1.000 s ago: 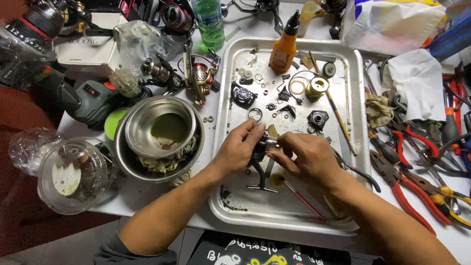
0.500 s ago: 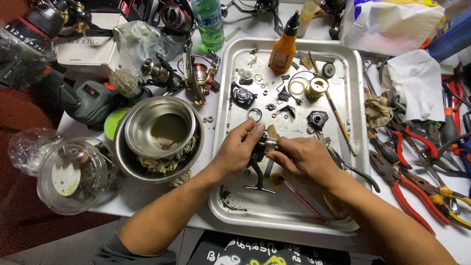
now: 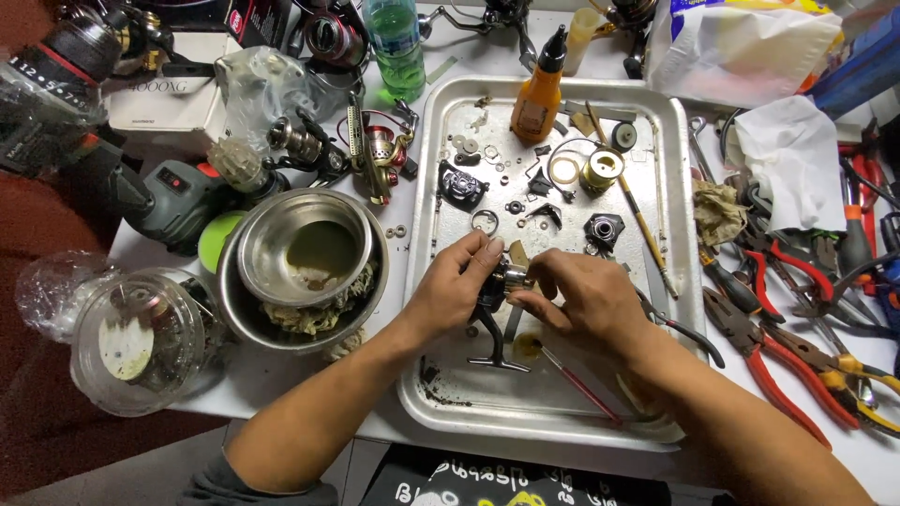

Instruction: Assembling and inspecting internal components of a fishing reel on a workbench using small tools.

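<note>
Over a metal tray (image 3: 675, 234), my left hand (image 3: 450, 286) grips a dark fishing reel body (image 3: 495, 281), its foot (image 3: 497, 361) hanging down toward the tray. My right hand (image 3: 586, 300) pinches the reel's right side with the fingertips. Small reel parts lie scattered on the tray above the hands: a black side cover (image 3: 461, 185), a gold spool piece (image 3: 600, 169), a ring (image 3: 484, 221), washers and screws. An orange oil bottle (image 3: 537, 94) lies at the tray's top.
Nested steel bowls (image 3: 305, 262) sit left of the tray, with a clear plastic tub (image 3: 136, 342) and a cordless drill (image 3: 159, 192) beyond. Red-handled pliers (image 3: 778, 347) and other tools lie right. A green bottle (image 3: 394, 47), another reel (image 3: 375, 150) and white cloth (image 3: 797, 169) crowd the back.
</note>
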